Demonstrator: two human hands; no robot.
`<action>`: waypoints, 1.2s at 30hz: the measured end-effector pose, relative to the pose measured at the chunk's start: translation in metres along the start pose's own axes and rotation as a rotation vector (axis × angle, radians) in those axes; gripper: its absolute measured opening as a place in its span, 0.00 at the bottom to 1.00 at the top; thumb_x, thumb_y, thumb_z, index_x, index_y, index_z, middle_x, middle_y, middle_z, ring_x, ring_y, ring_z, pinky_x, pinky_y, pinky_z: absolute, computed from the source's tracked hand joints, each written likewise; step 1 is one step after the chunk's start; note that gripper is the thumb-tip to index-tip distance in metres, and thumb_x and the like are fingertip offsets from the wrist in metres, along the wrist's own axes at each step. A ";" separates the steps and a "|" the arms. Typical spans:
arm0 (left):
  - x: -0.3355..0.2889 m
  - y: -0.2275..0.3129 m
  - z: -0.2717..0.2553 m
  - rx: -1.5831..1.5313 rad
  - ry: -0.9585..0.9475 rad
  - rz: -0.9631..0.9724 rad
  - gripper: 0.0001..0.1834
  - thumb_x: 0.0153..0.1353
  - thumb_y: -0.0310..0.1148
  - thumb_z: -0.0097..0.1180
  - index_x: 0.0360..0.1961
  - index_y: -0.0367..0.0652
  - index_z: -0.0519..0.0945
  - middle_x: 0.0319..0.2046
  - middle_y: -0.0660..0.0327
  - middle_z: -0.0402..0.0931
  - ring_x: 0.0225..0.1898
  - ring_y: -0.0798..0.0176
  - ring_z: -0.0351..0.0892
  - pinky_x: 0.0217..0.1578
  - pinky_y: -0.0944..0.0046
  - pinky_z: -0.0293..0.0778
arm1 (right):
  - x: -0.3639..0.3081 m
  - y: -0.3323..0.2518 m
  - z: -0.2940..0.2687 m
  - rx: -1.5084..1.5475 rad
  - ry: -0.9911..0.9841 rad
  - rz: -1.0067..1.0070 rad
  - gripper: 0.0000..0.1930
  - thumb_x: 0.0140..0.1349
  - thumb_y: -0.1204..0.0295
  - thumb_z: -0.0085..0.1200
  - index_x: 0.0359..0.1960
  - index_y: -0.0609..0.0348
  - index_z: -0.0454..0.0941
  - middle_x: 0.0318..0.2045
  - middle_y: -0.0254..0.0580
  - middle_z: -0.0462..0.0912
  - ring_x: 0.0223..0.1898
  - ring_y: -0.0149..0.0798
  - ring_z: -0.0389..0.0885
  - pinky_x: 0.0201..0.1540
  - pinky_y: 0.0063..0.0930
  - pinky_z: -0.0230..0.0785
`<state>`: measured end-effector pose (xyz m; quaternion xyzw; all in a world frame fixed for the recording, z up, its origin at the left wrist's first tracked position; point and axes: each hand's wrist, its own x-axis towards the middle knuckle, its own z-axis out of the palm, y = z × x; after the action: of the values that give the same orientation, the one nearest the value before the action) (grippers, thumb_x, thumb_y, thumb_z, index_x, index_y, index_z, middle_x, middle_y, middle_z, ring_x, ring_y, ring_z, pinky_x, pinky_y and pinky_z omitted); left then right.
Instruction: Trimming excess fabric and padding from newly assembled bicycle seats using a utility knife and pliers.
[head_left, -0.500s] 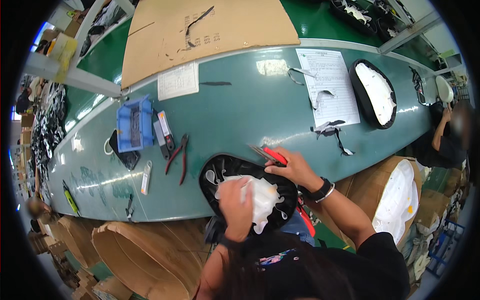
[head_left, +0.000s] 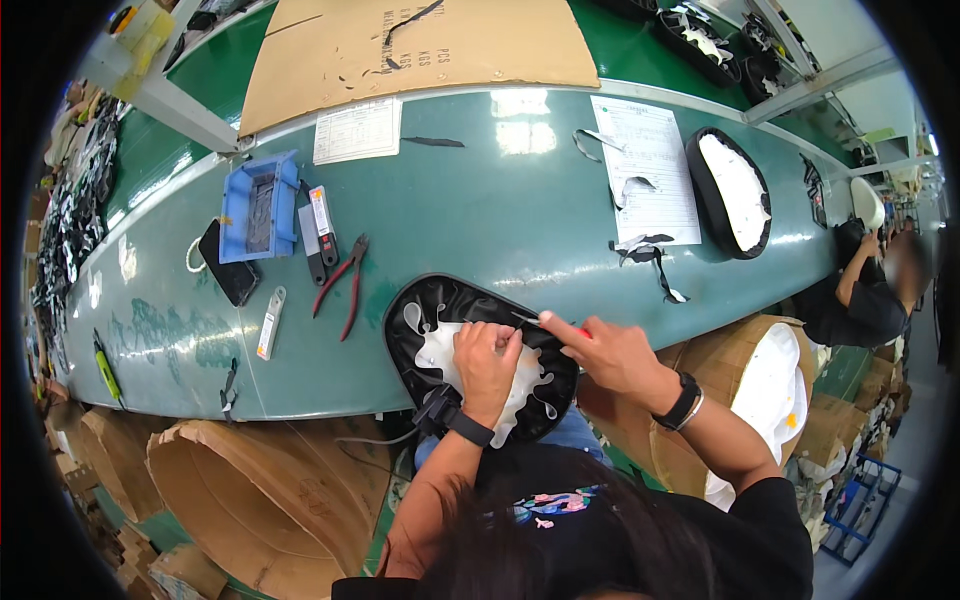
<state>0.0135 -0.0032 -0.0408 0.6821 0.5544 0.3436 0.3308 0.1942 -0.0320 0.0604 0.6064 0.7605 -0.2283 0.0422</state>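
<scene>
A rounded black cover [head_left: 410,372] with a white, wavy-edged insert [head_left: 437,350] sits at the table's front edge, close to my body. My left hand [head_left: 484,368] is over the insert, its thumb and fingertips pinched together near the middle of the cover. Whatever lies between those fingertips is too small to make out. In my right hand [head_left: 628,362] is a red-handled utility knife [head_left: 585,332], mostly hidden by the fingers. Its thin metal tip reaches over the cover's upper right rim, and the index finger is stretched along it.
Left of the cover lie red-handled pliers [head_left: 352,290], a blue bin [head_left: 228,215], a phone [head_left: 232,270] and small cutters [head_left: 270,322]. Another black cover with white insert [head_left: 735,195] rests at right beside a paper sheet [head_left: 655,180]. Cardboard boxes [head_left: 270,490] stand below the edge. Someone sits far right.
My right hand has brought the knife from above the table to the cover's upper right rim. My left hand, blurred before, now pinches near the middle. The whole view has shifted slightly.
</scene>
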 end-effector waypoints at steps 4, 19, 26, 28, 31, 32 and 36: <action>0.005 0.003 0.001 -0.015 -0.004 -0.005 0.08 0.45 0.27 0.66 0.19 0.42 0.77 0.19 0.62 0.73 0.27 0.56 0.72 0.33 0.57 0.66 | 0.016 -0.007 0.004 -0.165 0.059 -0.135 0.30 0.61 0.73 0.44 0.67 0.41 0.61 0.24 0.47 0.71 0.19 0.44 0.75 0.20 0.38 0.67; 0.047 -0.002 -0.024 0.149 -0.449 0.508 0.08 0.44 0.27 0.61 0.25 0.43 0.74 0.26 0.63 0.73 0.35 0.57 0.70 0.38 0.57 0.63 | -0.014 -0.015 0.007 0.072 -0.024 0.138 0.35 0.60 0.74 0.46 0.71 0.38 0.54 0.25 0.53 0.72 0.19 0.52 0.74 0.21 0.45 0.67; 0.060 -0.011 -0.024 -0.121 -0.604 0.336 0.11 0.47 0.35 0.66 0.23 0.43 0.75 0.23 0.62 0.71 0.32 0.56 0.67 0.38 0.60 0.61 | -0.019 -0.012 0.027 0.010 0.000 0.132 0.36 0.60 0.74 0.47 0.71 0.38 0.53 0.27 0.52 0.72 0.20 0.51 0.74 0.21 0.44 0.66; 0.064 -0.008 -0.031 -0.120 -0.701 0.353 0.10 0.47 0.36 0.65 0.20 0.44 0.77 0.21 0.63 0.69 0.33 0.58 0.65 0.38 0.60 0.60 | -0.027 -0.010 0.030 0.044 0.022 0.113 0.35 0.60 0.75 0.47 0.71 0.38 0.54 0.28 0.51 0.71 0.21 0.51 0.74 0.21 0.44 0.66; 0.069 -0.009 -0.047 -0.311 -0.799 0.268 0.12 0.47 0.38 0.64 0.17 0.44 0.77 0.21 0.63 0.69 0.32 0.58 0.64 0.38 0.59 0.59 | -0.043 -0.020 0.026 0.068 -0.035 0.194 0.35 0.61 0.75 0.46 0.71 0.39 0.54 0.28 0.50 0.71 0.21 0.51 0.74 0.21 0.45 0.66; 0.067 -0.012 -0.047 -0.310 -0.803 0.266 0.12 0.47 0.38 0.64 0.17 0.44 0.77 0.21 0.63 0.69 0.32 0.58 0.64 0.38 0.59 0.59 | -0.047 -0.024 0.029 0.071 -0.036 0.197 0.35 0.61 0.75 0.46 0.71 0.39 0.54 0.28 0.50 0.71 0.21 0.51 0.74 0.21 0.45 0.66; 0.066 -0.007 -0.037 -0.197 -0.734 0.380 0.12 0.47 0.38 0.62 0.14 0.44 0.77 0.17 0.64 0.66 0.31 0.59 0.64 0.38 0.59 0.59 | -0.036 -0.030 0.031 0.076 0.019 0.270 0.34 0.62 0.74 0.46 0.70 0.39 0.55 0.28 0.50 0.72 0.21 0.51 0.75 0.21 0.45 0.66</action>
<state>-0.0120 0.0652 -0.0199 0.8143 0.2287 0.1841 0.5007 0.1688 -0.0816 0.0539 0.7066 0.6631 -0.2432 0.0423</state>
